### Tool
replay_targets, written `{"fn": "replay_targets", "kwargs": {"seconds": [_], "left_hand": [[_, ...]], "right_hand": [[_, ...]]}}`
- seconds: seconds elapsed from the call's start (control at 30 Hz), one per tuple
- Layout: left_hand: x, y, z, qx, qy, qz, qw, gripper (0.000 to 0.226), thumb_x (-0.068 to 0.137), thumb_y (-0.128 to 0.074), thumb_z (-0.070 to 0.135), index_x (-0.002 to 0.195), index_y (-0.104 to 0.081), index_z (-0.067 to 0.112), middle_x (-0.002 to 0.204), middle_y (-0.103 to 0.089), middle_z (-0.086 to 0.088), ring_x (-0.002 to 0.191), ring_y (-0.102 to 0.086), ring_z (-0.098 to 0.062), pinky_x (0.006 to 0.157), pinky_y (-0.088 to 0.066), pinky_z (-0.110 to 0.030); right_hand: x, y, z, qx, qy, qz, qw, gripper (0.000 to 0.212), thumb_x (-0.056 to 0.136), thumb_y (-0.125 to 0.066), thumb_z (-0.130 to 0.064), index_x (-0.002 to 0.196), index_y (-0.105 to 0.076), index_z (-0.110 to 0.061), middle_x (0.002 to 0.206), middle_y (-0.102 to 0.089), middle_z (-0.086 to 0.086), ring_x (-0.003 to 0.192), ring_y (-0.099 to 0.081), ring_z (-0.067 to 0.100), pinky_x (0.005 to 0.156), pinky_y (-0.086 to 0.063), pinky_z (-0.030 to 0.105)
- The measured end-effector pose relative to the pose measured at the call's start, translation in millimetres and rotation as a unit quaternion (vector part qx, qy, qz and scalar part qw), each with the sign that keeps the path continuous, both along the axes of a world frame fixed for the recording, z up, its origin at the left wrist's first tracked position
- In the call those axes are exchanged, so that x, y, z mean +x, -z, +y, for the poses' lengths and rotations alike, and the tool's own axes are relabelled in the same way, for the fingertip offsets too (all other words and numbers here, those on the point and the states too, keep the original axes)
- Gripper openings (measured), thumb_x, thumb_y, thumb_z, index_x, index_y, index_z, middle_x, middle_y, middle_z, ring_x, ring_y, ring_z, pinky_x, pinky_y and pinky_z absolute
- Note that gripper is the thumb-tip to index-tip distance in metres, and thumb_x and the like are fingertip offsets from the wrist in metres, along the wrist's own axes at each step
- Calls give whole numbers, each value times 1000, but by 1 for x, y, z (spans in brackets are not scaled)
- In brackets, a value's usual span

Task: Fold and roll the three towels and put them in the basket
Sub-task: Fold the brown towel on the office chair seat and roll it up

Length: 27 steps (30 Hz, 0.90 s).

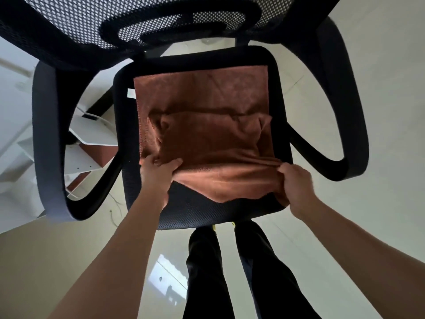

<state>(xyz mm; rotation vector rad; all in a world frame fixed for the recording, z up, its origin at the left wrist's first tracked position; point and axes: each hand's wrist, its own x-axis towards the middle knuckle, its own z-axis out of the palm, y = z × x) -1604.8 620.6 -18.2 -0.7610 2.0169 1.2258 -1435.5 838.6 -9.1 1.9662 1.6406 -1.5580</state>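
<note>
On the far left, white panels (92,134) lean together on the floor (379,65), with something reddish-brown among them that you cannot make out. Just right of them runs the chair's left armrest (46,125), and above it the mesh backrest (92,19) fills the far edge of the view.

The brown towel (207,93) lies spread on the black mesh seat (190,210) and covers most of it. A small white label (131,93) sticks out at its far left corner. The near part of the towel is turned over toward the far side, so a rumpled second layer sits across the middle.

Your left hand (156,173) pinches the near left part of that fold, with the thumb on top of the cloth and the fingers curled at the edge. Your right hand (296,187) grasps the near right corner, fingers closed round bunched cloth, and the towel's edge sags between your two hands above the bare near part of the seat.

Right of that is the right armrest (345,125). Your legs in dark trousers (207,272) stand at the seat's near edge.
</note>
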Motion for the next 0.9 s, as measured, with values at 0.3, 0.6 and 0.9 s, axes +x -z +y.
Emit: {"fn": "replay_targets", "kwargs": {"seconds": [0.3, 0.6, 0.9], "left_hand": [[73, -4, -16, 62, 169, -126, 975, 24, 72, -81, 14, 93, -69, 12, 88, -74, -3, 72, -66, -6, 64, -46, -18], [91, -33, -24, 3, -11, 18, 1000, 17, 66, -58, 16, 79, -63, 6, 71, -61, -13, 67, -62, -31, 66, -53, -37], [148, -62, -102, 230, -14, -144, 962, 45, 80, -74, 18, 122, -59, 12, 117, -67, -11, 105, -64, -32, 76, -56, -43]], "right_hand": [[36, 8, -17, -137, -120, -43, 982, 30, 77, -79, -23, 99, -69, -5, 75, -67, 6, 49, -60, 9, 37, -36, 15], [63, -13, -24, -87, -17, -9, 996, 25, 80, -76, -21, 89, -70, 1, 71, -64, 11, 52, -59, 21, 37, -42, 18], [107, -49, -96, -113, 33, 87, 989, 31, 78, -76, -34, 99, -71, -11, 83, -67, 9, 60, -58, 21, 36, -38, 19]]}}
